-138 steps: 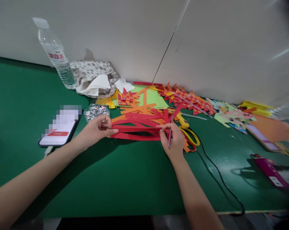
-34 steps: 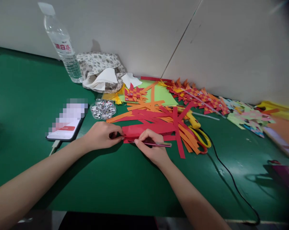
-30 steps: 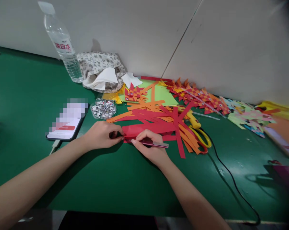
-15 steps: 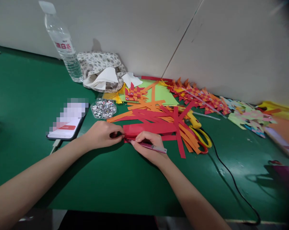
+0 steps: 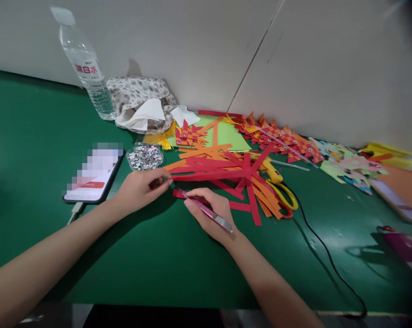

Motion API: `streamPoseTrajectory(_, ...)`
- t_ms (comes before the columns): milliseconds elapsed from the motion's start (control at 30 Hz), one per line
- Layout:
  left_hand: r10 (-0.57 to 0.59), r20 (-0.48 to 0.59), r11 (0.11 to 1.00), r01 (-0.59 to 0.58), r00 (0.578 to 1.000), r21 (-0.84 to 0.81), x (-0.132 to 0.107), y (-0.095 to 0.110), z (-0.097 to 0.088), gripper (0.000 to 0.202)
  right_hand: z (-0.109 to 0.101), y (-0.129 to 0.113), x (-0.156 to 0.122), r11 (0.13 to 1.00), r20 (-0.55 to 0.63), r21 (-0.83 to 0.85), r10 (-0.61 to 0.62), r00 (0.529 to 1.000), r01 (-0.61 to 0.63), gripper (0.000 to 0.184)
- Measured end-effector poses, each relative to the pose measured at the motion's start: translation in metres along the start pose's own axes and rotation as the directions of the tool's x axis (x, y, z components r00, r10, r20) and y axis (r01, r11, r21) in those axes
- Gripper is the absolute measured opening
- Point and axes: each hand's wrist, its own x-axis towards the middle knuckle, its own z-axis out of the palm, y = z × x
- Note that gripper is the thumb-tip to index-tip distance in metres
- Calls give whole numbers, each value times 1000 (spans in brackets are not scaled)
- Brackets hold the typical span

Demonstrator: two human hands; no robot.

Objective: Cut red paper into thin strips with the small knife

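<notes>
My left hand (image 5: 140,190) pinches the left end of a red paper piece (image 5: 209,175) between thumb and fingertips. That piece is tilted up and seen nearly edge-on. In my right hand (image 5: 211,205) is a slim pink utility knife (image 5: 222,222), gripped like a pen, its tip pointing up and left towards the left fingertips. A red strip (image 5: 240,206) lies flat on the table, passing behind the right hand. More red strips and orange strips (image 5: 265,200) are heaped just beyond both hands.
A phone (image 5: 94,175) on a cable and a bag of googly eyes (image 5: 144,156) lie left. Behind stand a water bottle (image 5: 89,75) and a tissue pouch (image 5: 140,89). Woven red-orange paper fish (image 5: 281,136), a yellow glue gun (image 5: 273,172) and its black cord (image 5: 323,243) are right.
The red paper, flat before, is now lifted and tilted by my left hand. My right hand and the knife have come slightly down, apart from the left fingertips. The view has shifted a little.
</notes>
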Motion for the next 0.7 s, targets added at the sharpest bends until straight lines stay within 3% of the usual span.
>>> streamPoseTrajectory(100,-162,-50,952,143,985,-272,-1,4,-2,23,-4,0,-3,1000,13,21,-1,1000,1,24)
streamPoseTrajectory(200,-276,-72,859,213,958,-465,0,8,-3,25,-8,4,-1,990,-33,49,131,991,-129,26)
streamPoseTrajectory(300,-339,-76,793,241,938,-560,1,11,-4,26,-13,12,5,967,-88,21,256,963,-255,24)
streamPoseTrajectory(400,-387,-85,753,262,918,-604,3,12,-5,25,-17,23,9,947,-174,120,316,933,-298,20)
streamPoseTrajectory(467,-405,-82,724,264,911,-637,4,12,-5,25,-19,31,10,931,-217,191,350,911,-312,20)
streamPoseTrajectory(567,-398,-81,707,250,914,-662,6,12,-5,23,-22,36,11,947,-308,118,322,895,-300,20)
streamPoseTrajectory(633,-360,-75,728,230,930,-646,6,13,-4,22,-23,35,11,963,-407,43,260,876,-266,28)
streamPoseTrajectory(700,-288,-58,783,200,956,-590,4,14,-2,21,-21,31,13,974,-504,78,221,835,-211,32)
